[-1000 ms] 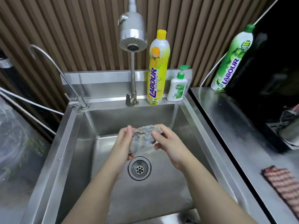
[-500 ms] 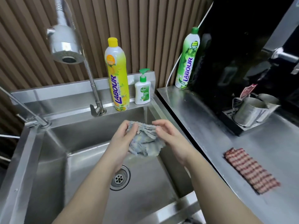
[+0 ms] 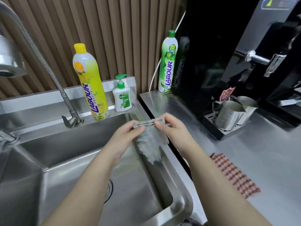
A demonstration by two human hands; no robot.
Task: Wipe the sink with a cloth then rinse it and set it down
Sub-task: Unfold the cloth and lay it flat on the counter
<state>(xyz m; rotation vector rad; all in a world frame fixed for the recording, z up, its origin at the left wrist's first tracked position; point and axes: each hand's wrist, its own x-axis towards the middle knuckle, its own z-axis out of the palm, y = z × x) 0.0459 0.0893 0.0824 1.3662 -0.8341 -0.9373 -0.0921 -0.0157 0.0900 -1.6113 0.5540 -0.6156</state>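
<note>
A grey-blue striped cloth (image 3: 150, 141) hangs spread out above the right rim of the steel sink (image 3: 177, 185). My left hand (image 3: 125, 139) pinches its top left corner and my right hand (image 3: 174, 129) pinches its top right corner. The cloth's lower edge dangles over the sink wall. The drain (image 3: 109, 190) is mostly hidden behind my left forearm. The faucet head (image 3: 9, 62) is at the far left, with no water running.
A yellow dish soap bottle (image 3: 91, 84) and a hand soap pump (image 3: 122, 97) stand on the sink's back ledge. On the steel counter (image 3: 268, 160) to the right lie a red checked cloth (image 3: 234, 175), a green bottle (image 3: 168, 62), metal jugs (image 3: 231, 113) and a black machine (image 3: 244, 46).
The bunched cloth has been opened out and carried right, from above the drain to above the sink's right rim. My view has turned right toward the counter.
</note>
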